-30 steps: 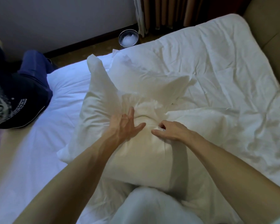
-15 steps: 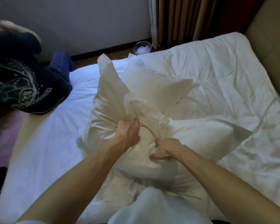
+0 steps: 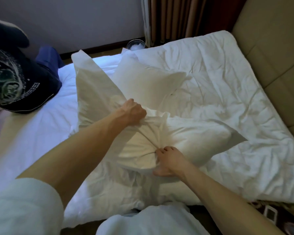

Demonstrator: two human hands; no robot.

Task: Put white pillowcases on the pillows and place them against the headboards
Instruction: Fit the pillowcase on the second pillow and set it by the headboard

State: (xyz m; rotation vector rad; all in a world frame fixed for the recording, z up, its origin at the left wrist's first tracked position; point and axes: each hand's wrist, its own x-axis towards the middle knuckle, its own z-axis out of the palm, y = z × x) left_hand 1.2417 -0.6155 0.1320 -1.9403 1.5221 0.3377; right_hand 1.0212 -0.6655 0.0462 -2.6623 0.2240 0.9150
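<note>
Left hand (image 3: 134,114) lifted; pillowcase (image 3: 153,133) (white) stretched taut.

Creased matt white cloth pillowcase (image 3: 143,143), rumpled cloth duvet (image 3: 227,92), smooth padded headboard (image 3: 270,48)

pillowcase (image 3: 95,92) white w/ warm cream tint, pillow (image 3: 199,138) white, duvet (image 3: 219,78) white & creased. headboard (image 3: 268,53) beige. curtain (image 3: 170,17) brown, striped folds. wall (image 3: 75,19) grey. other person's shirt (image 3: 15,82) black w/ pale green swirl print & small white text, trousers (image 3: 47,56) blue.
</note>
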